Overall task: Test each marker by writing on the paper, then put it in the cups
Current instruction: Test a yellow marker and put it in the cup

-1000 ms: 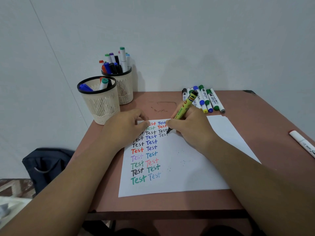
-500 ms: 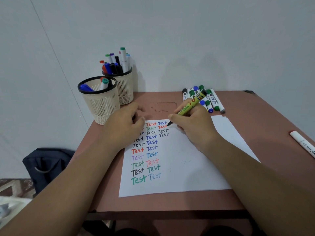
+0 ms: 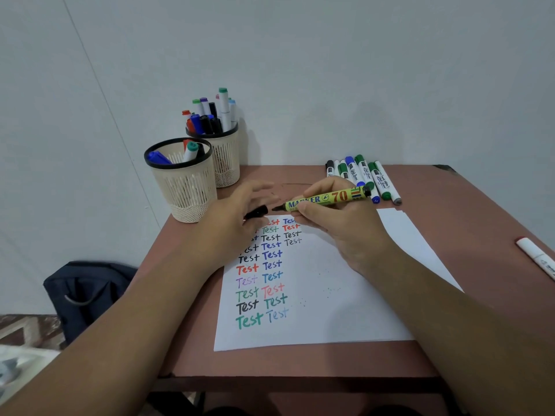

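Note:
My right hand (image 3: pixel 339 223) grips a yellow-green marker (image 3: pixel 326 199) held level above the top of the paper (image 3: pixel 330 298), its black tip pointing left. My left hand (image 3: pixel 237 214) holds the black cap (image 3: pixel 256 212) just left of that tip, a small gap between them. The paper carries columns of the word "Test" in several colours. Two beige mesh cups stand at the back left: the near cup (image 3: pixel 184 187) holds a few markers, the far cup (image 3: pixel 225 159) is packed with several.
A row of several capped markers (image 3: pixel 363 178) lies at the table's back, right of my right hand. One white marker (image 3: pixel 537 258) lies near the right edge. A dark bag (image 3: pixel 87 292) sits on the floor at the left.
The marker has lifted off the paper and swung level, tip to the left. My left hand left the paper's corner and now holds the cap up near the tip.

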A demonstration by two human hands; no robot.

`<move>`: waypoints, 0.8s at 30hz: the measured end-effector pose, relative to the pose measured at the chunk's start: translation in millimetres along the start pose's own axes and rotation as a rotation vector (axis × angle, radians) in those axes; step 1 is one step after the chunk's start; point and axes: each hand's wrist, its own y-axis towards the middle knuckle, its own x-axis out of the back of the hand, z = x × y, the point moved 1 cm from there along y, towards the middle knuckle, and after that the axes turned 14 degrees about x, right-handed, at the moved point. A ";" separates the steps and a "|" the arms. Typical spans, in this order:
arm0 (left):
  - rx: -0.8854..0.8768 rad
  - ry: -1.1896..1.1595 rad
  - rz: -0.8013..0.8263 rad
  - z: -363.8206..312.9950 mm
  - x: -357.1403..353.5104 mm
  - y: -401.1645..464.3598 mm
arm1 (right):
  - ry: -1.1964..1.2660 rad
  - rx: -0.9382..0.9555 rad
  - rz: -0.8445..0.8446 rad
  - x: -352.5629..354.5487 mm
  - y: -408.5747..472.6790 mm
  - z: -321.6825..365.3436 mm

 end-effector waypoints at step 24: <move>-0.038 0.016 0.032 -16.1 1.7 -7.9 | -0.004 -0.002 0.049 -1.1 -0.2 -5.3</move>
